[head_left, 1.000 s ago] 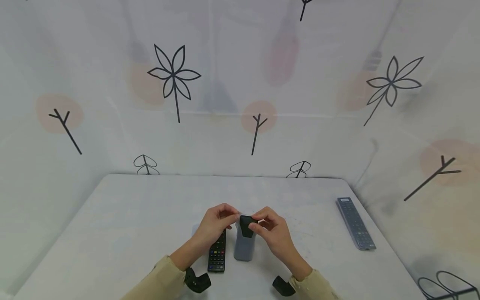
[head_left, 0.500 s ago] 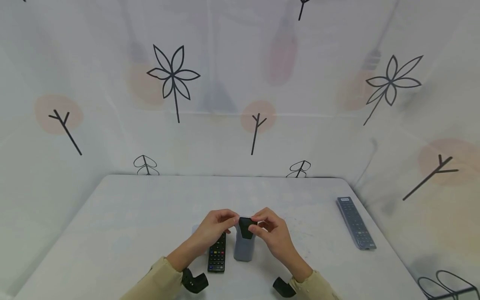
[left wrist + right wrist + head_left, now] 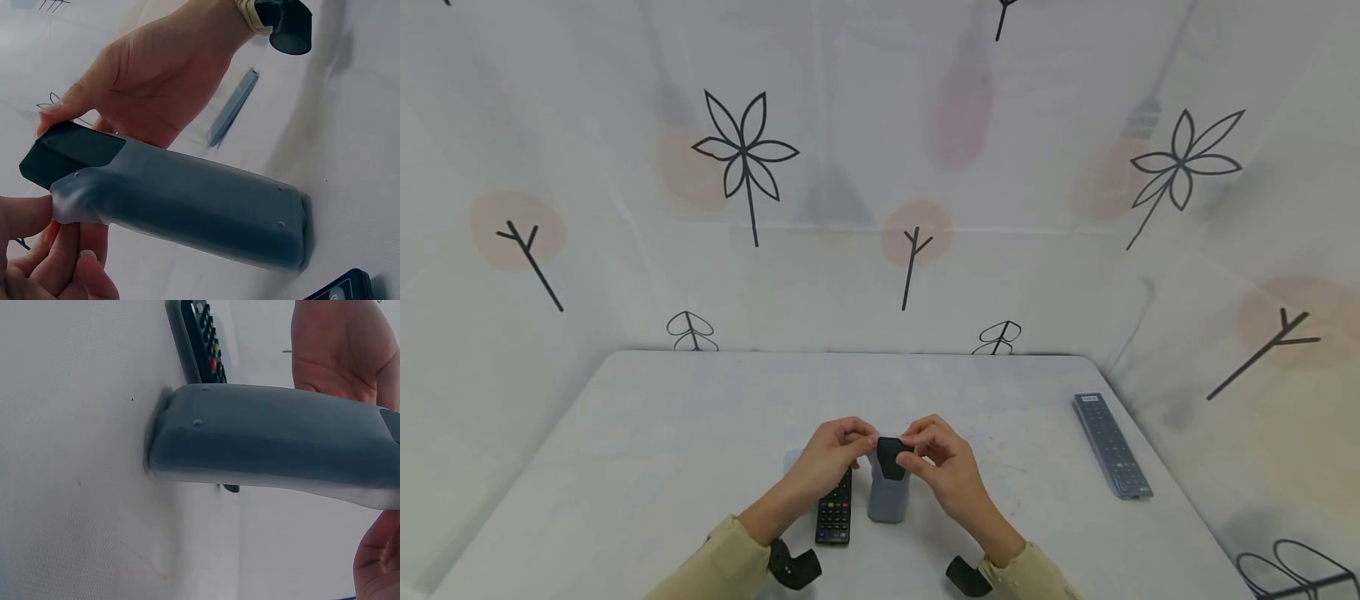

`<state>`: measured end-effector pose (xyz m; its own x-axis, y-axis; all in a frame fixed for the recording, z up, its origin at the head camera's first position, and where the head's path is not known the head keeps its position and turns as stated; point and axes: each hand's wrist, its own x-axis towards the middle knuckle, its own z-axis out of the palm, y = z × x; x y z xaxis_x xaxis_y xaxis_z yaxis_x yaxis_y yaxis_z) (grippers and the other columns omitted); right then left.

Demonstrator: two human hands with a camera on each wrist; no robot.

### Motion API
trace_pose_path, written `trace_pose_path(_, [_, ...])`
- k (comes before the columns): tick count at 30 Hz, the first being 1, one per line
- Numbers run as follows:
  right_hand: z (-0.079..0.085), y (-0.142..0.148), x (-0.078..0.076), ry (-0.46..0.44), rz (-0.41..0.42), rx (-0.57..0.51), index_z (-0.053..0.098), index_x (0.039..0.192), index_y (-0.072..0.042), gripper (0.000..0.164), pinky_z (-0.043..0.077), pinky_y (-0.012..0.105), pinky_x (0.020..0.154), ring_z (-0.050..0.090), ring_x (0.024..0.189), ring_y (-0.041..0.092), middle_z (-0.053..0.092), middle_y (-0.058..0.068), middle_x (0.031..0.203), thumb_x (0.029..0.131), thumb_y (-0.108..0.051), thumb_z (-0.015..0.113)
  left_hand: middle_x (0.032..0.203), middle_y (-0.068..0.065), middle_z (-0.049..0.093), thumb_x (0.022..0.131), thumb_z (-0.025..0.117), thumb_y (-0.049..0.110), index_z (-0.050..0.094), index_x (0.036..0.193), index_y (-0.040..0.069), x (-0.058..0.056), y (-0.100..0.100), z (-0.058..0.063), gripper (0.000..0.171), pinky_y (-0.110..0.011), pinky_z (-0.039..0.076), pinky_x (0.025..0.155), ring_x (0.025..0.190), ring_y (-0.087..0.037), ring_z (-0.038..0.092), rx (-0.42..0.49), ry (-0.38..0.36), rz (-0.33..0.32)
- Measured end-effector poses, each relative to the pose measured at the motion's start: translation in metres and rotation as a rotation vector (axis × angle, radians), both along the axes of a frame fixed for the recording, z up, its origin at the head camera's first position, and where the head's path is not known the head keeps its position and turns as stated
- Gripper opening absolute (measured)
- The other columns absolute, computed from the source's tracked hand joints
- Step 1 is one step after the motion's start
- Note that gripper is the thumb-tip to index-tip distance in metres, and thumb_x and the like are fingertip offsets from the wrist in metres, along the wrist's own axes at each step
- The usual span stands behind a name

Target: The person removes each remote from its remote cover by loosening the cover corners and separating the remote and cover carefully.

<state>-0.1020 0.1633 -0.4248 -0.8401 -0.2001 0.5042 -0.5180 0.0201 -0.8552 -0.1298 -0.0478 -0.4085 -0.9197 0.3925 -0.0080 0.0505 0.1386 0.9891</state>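
Observation:
A black remote control (image 3: 891, 457) stands on its lower end on the table, mostly inside a translucent silicone cover (image 3: 206, 197); its top end is bare. My left hand (image 3: 829, 454) pinches the cover's loose lip between thumb and fingers, at the left of the opening. Opposite it, my right hand (image 3: 943, 462) pinches the top of the remote and cover edge, thumb on the black face. In the right wrist view the cover's lower end meets the table surface, and the right hand (image 3: 378, 559) is partly cut off by the frame.
A second black remote control (image 3: 833, 510) with coloured buttons lies just left, its upper part under my left hand. A covered remote control (image 3: 1112, 447) lies near the right edge of the white table (image 3: 700, 400). Patterned cloth (image 3: 835, 283) hangs behind. A black wrist mount (image 3: 795, 569) sits below my left wrist.
The remote's bare top end has sunk slightly in the view, while the cover's lower end has stayed in place. Both hands keep their pinch; the left has dipped a little.

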Motion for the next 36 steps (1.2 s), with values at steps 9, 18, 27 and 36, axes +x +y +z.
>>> trace_pose_path(9, [0.001,-0.001,0.002,0.001,0.0,0.005,0.067,0.098,-0.001,0.015,0.053,0.03,0.085,0.056,0.1,0.02,0.054,0.018,0.105,0.087,0.008,0.071,0.085,-0.003,0.07,0.101,0.054,0.011,0.065,0.107,-0.002,-0.001,0.005,-0.002,0.018,-0.037,0.049,0.071,0.084,-0.024,0.059,-0.024,-0.004,0.013])
trace_pose_path(18, [0.009,0.006,0.003,-0.022,0.004,0.141,0.07,0.107,-0.01,0.016,0.051,0.029,0.083,0.055,0.106,0.018,0.056,0.011,0.116,0.092,-0.003,0.07,0.085,-0.004,0.071,0.1,0.056,0.01,0.065,0.107,0.0,0.002,0.005,0.0,0.015,-0.035,0.047,0.068,0.082,-0.024,0.058,-0.051,0.012,0.041])
trace_pose_path(27, [0.009,0.019,0.002,-0.075,0.058,0.195,0.064,0.124,-0.002,0.029,0.054,0.031,0.088,0.06,0.11,0.019,0.06,0.011,0.124,0.095,-0.004,0.065,0.091,-0.004,0.072,0.101,0.058,0.013,0.065,0.109,0.002,0.004,0.004,0.002,0.015,-0.036,0.048,0.07,0.083,-0.02,0.06,-0.062,0.025,0.044])
trace_pose_path(36, [0.011,0.026,0.002,-0.173,0.068,0.249,0.07,0.119,-0.006,0.023,0.055,0.032,0.084,0.064,0.104,0.016,0.067,0.009,0.117,0.097,-0.01,0.064,0.096,-0.005,0.071,0.099,0.061,0.014,0.062,0.109,0.003,0.005,0.003,0.0,0.015,-0.044,0.051,0.075,0.084,-0.018,0.062,-0.061,0.025,0.045])
